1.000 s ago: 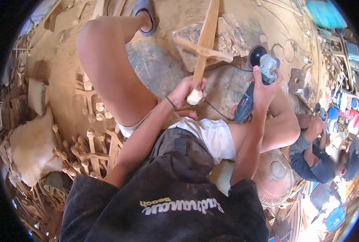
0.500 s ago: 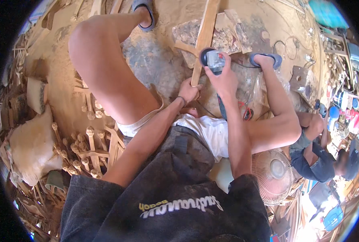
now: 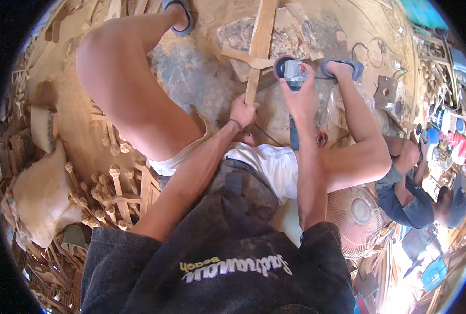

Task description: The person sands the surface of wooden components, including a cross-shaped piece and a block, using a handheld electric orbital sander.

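Note:
My left hand point(image 3: 244, 112) is closed round the handle end of a wooden sword point(image 3: 262, 39), whose blade runs away from me past the upper edge. Its curved crossguard point(image 3: 243, 56) is fully in sight. In my right hand point(image 3: 300, 97) is an angle grinder point(image 3: 295, 75) with a dark round disc at its head. The disc is right of the crossguard's right tip, close to it; whether they touch I cannot tell. The grinder's body is partly hidden behind my right hand and forearm.
A worn board point(image 3: 290, 31) lies under the blade. Several carved wooden pieces point(image 3: 117, 183) are piled at the left beside a pale sack point(image 3: 47, 196). A round fan point(image 3: 354, 222) stands near my right elbow. Farther right, another person point(image 3: 411, 204) sits. A cable point(image 3: 267, 135) crosses the ground.
The grinder has moved right, off the crossguard's middle toward its right tip. The sword has shifted slightly left, and its crossguard's right side now shows.

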Available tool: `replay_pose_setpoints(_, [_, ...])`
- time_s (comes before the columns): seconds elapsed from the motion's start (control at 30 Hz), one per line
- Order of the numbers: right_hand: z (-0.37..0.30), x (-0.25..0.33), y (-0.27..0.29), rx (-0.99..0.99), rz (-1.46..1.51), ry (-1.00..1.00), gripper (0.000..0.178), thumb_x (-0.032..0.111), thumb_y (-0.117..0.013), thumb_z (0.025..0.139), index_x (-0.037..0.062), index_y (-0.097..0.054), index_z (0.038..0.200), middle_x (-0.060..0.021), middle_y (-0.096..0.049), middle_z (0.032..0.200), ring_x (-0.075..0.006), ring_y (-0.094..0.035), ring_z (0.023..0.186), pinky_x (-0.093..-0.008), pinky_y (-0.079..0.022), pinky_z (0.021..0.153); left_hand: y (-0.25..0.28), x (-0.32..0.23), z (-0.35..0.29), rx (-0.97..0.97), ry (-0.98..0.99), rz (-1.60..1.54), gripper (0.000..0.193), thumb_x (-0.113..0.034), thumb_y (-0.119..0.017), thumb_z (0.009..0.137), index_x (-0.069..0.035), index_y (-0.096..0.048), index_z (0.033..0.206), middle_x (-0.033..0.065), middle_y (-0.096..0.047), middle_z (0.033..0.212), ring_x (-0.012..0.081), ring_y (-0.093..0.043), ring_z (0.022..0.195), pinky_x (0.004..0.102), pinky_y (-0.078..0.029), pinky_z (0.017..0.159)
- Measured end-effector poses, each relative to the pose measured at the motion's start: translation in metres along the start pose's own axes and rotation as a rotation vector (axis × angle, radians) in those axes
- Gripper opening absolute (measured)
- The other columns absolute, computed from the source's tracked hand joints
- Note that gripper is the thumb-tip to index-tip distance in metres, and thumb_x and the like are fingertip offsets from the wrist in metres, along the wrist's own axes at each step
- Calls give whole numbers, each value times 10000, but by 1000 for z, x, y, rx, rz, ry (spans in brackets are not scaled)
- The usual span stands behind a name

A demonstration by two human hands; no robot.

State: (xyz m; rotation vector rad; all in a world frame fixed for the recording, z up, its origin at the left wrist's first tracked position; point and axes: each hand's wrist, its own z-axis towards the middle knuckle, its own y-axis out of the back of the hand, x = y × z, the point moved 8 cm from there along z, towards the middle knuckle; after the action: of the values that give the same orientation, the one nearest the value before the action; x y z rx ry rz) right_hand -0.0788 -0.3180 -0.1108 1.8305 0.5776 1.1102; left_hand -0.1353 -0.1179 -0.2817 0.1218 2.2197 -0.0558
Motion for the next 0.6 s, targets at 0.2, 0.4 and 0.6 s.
replay_pose_setpoints(0.2, [-23,45,-31,224,-47,93,848,466,-854,891,256,-406,1580,-288,-782,1074,-538,-747,984,-606,-587,841,2,2,-1,2,9,8,164,-55,-756,887,-2,-727,1040,78,-707,744,206,-693,635,392,-553,610])
replay_pose_setpoints(0.4, [-9,15,-2,112,-71,5,838,449,-858,891,264,-412,1576,-284,-785,1098,-535,-741,1029,-597,-579,870,-7,25,6,47,126,-33,171,-102,-773,874,3,-741,1006,111,-737,774,221,-711,689,416,-567,671])
replay_pose_setpoints(0.6, [13,-27,15,-50,1,-134,804,445,-861,875,296,-442,1544,-239,-782,1205,-477,-750,1108,-570,-574,951,-5,31,13,5,65,74,152,-136,-777,857,-13,-737,937,112,-745,790,224,-721,728,415,-577,718])
